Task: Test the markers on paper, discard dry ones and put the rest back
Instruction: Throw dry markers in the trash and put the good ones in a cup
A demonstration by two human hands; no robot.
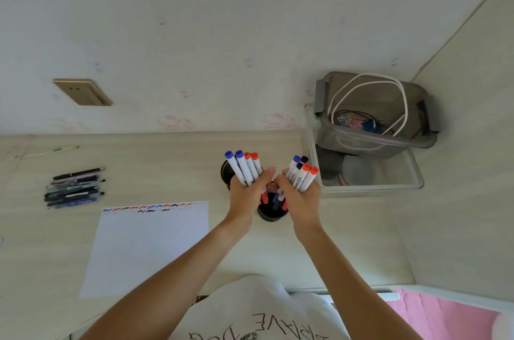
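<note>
Now, in the head view, both hands are near the centre of the picture, over a black pen cup (271, 214) that stands on the pale desk (347, 242). The left hand (247, 195) grips a bundle of four whiteboard markers (244, 168), two with blue caps and two with red caps, the caps pointing toward 12 o'clock. The right hand (301, 197) grips a second bundle of markers (301, 174) with blue, black and red caps, and their lower ends reach into the cup. At 9 o'clock from the cup lies a white sheet of paper (147, 250) with short red, blue and black test strokes along its far edge. At 10 o'clock from the paper lies a pile of dark pens (73, 189). At 2 o'clock from the hands a grey storage box (375, 142) holds a white cable (370, 83).
</note>
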